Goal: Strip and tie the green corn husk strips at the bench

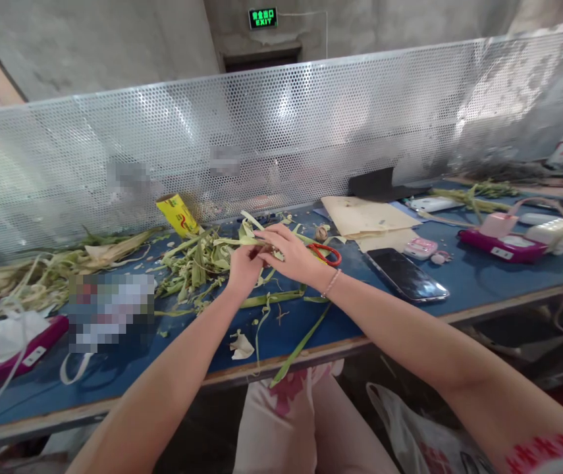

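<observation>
My left hand (245,266) and my right hand (286,251) meet over a heap of green plant strips (195,263) on the blue table (340,326). The fingers of my left hand are pinched together near some pale green leaf pieces; what exactly they grip is too small to tell. My right hand, with a bracelet at its wrist, has its fingers bent over the same spot, partly covering the left fingertips. Red-orange handles (326,254), like those of scissors, lie just right of my right hand. Long green strips (266,299) lie below both hands.
A yellow packet (178,214) stands behind the heap. Dried husks (108,255) lie left. A black phone (407,273), brown paper (370,218), a pink case (420,248) and a purple power strip (502,245) are right. A perforated metal screen (241,131) runs behind.
</observation>
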Available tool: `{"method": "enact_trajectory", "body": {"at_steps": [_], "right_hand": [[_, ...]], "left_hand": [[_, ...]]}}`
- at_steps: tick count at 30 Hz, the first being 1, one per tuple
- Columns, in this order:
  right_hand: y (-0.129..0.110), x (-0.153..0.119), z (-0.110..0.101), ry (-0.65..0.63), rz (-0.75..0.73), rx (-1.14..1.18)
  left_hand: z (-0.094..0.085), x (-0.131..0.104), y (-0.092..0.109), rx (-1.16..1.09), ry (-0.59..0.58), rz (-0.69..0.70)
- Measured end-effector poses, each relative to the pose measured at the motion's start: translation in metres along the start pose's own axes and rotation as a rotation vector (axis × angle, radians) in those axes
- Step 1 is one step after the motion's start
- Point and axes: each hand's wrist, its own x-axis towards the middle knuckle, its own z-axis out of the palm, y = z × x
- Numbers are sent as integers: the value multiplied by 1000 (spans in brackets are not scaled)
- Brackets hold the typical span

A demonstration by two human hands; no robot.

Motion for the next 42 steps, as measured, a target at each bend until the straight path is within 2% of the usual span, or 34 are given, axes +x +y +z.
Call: {"method": "enact_trajectory", "body": {"at_steps": [2, 6, 9, 13, 16, 18, 23, 27, 32, 36, 42], "right_hand": [[-3, 0, 2, 0, -7, 46], [-7, 3, -1, 27, 56, 131], [-7, 4, -5, 80, 215, 207], [-1, 5, -5, 154, 408, 416], [7, 5, -4, 217, 436, 553], [11, 5, -3, 209, 439, 540], [19, 6, -6, 72, 346, 393], [23, 5, -12, -66, 146, 337], [20, 4, -17, -213, -66, 134], [17, 1, -13, -237, -141, 75], [13, 0, -6, -148, -161, 69]], "left_hand": [[1, -3, 2, 57, -24, 47], [4, -4, 0, -17, -118, 54], [5, -1, -5, -154, -211, -10], [3, 2, -7, -397, -248, -160], [-1, 2, -6, -555, -237, -216], [-3, 3, -4, -611, -220, -228], [-6, 5, -3, -665, -177, -263], [-9, 7, -2, -695, -145, -312], [-11, 10, 1, -765, -91, -368], [-11, 11, 1, -753, -18, -372], [-9, 7, 3, -705, -6, -359]]}}
